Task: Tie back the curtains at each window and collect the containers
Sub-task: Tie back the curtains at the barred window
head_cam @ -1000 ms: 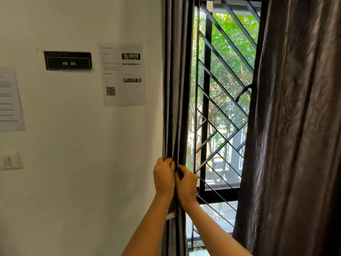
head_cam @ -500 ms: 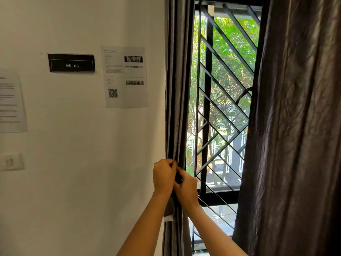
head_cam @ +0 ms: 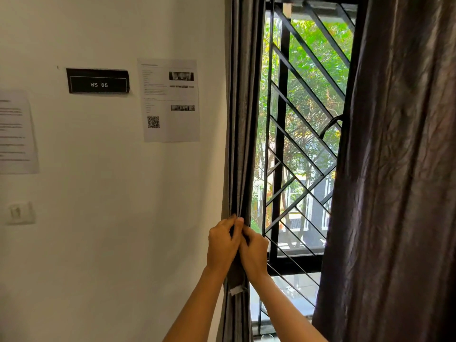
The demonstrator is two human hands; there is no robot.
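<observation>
White wall (head_cam: 111, 230) beside barred window (head_cam: 296, 149), left curtain (head_cam: 243, 119) bunched at its edge, left hand (head_cam: 222, 244) and right hand (head_cam: 255, 255) touching, fingers (head_cam: 229, 224) curled pinching gathered folds mid-height; fabric likely soft, light, slippery, so grip whole bunch, not one fold.

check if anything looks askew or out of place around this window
Two things. The black WS 05 sign is peeling, its right end curling off the wall. The right curtain hangs loose and creased over part of the window, while the left hand and right hand grip the left curtain.
</observation>
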